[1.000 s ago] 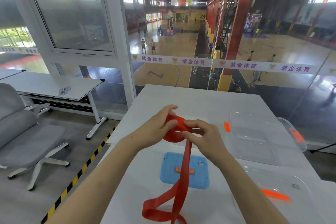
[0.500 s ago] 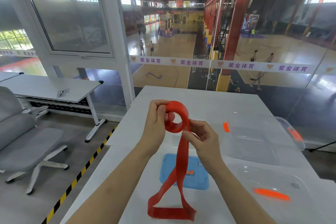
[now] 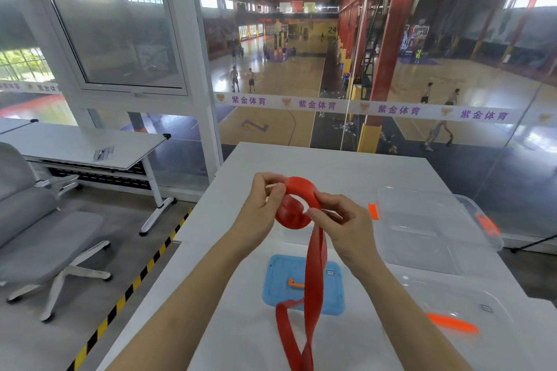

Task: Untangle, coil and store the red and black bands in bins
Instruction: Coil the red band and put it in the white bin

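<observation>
The band point(image 3: 315, 274) looks like thin, smooth rubber with a faint sheen. The desk point(image 3: 331, 166) is white and matt. The bin point(image 3: 422, 250) is clear, glossy plastic with an orange plastic clip point(image 3: 373, 210). The lid point(image 3: 277, 277) is blue plastic, duller. The chair point(image 3: 39, 238) is padded in grey cloth. The court floor point(image 3: 295, 81) is polished, glossy wood.

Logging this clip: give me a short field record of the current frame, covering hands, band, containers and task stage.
left hand: pinches one side of the coil
right hand: pinches the other side
red band: partly coiled, held above the white table; loose tail hangs in front of the blue lid
clear bin: at right on the table, open, no band seen inside
black band: not in view
stage: red band not yet fully coiled, nothing stored
</observation>
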